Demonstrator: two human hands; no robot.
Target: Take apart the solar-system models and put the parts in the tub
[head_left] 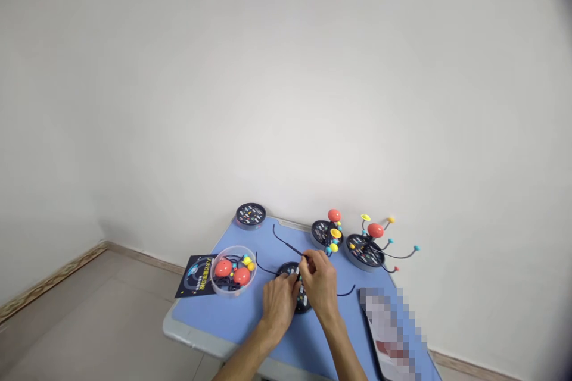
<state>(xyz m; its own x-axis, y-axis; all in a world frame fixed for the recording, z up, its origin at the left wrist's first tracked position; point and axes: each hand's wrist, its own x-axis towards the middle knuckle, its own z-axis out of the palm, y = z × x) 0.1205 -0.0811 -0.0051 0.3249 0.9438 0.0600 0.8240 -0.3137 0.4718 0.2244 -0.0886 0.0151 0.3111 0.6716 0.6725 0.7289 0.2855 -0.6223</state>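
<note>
Black base [304,305]: set on the blue table [203,314], below both hands, partly covered by them.
Left hand [280,296]: laid over the base's left side, fingers touching; whether a grip is held cannot be told.
Right hand [319,280]: fingertips pinched together on a black rod [287,243], held over the base.
Clear bowl [230,293]: placed left of the base; red balls [223,268] contained.
Models [376,230]: two placed beyond, to the right.
</note>
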